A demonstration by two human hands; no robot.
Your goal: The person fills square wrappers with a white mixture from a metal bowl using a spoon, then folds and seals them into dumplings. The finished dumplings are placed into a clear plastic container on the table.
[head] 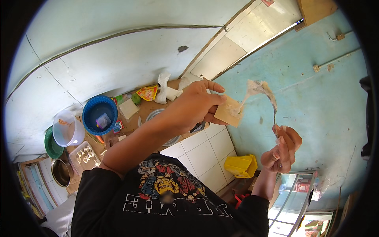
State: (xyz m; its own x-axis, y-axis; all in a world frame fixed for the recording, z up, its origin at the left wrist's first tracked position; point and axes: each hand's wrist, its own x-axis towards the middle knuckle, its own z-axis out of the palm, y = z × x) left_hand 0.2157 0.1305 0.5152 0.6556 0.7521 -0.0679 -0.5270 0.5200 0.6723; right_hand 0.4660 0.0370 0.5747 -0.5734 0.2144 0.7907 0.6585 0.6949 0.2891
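My left hand [204, 102] pinches a square, pale yellow dough wrapper [232, 118] by its edge, with the fingers beneath it and the thumb on top. A smear of sticky, pale filling [234, 110] lies on the wrapper. My right hand [282, 151] grips the handle of a metal spoon [274, 111] held upright. More filling [257, 87] clings to the spoon's bowl, and a stretched strand of it runs down to the wrapper. Both hands are raised in front of the wall, apart from the table.
Left, on a brown table [148, 103], are a blue basin [88, 118], a translucent tub [66, 136], a metal pot [60, 173] and a clear tray [96, 161] of folded dumplings. A wrapper stack [129, 108] lies behind my arm, which partly hides a metal dish [154, 114]. A yellow bag [241, 166] stands below.
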